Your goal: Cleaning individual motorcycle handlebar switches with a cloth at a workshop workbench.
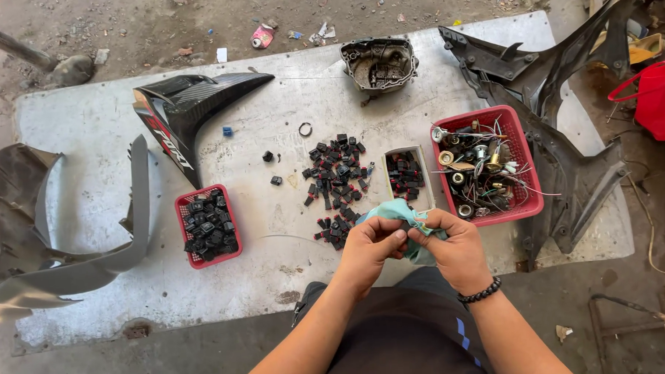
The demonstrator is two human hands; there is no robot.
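Grip: my left hand [370, 241] and right hand [452, 243] both pinch a teal cloth [406, 215].
Beyond: black switches [336, 178] heaped.
Risk: cloth could snag and scatter them.

Both hands' fingers [390, 235] pinch a teal cloth [398, 210] above scattered black parts [336, 176].

teal cloth [397, 209] mostly hidden by hands, red bag [659, 98] cut off
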